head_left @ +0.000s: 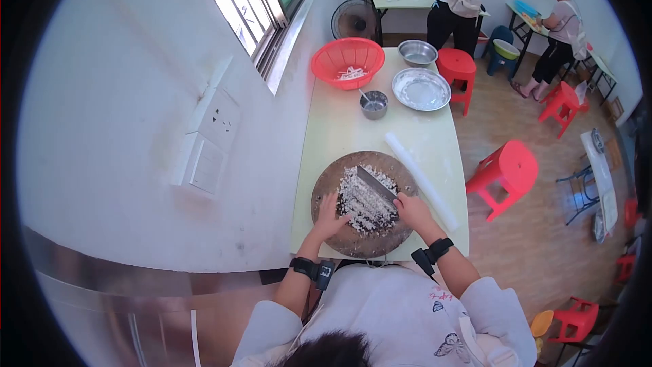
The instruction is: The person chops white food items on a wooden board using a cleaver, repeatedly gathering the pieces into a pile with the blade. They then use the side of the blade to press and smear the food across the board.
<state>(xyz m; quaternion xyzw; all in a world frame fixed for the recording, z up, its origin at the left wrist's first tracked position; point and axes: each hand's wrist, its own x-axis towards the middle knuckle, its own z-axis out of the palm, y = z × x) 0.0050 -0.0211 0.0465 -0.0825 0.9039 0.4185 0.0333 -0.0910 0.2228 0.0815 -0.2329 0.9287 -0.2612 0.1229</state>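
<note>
My right hand [411,211] is wrapped round the handle of a cleaver [377,187], whose blade lies across a heap of finely chopped white food [363,214] with dark bits in it. The heap covers the middle of a round wooden chopping board [329,175]. At the left side of the heap my left hand [331,219] holds nothing; its fingers are spread, with the thumb pointing at the chopped pieces. A long white roll [421,180] lies slantwise on the table just right of the board.
On the pale table [339,132], beyond the board, stand a small metal pot [374,110] with a utensil, a floury metal plate [421,89], a metal bowl [418,53] and a red basket [348,51] with white strips. Red stools [513,163] stand to the right; two people work farther back.
</note>
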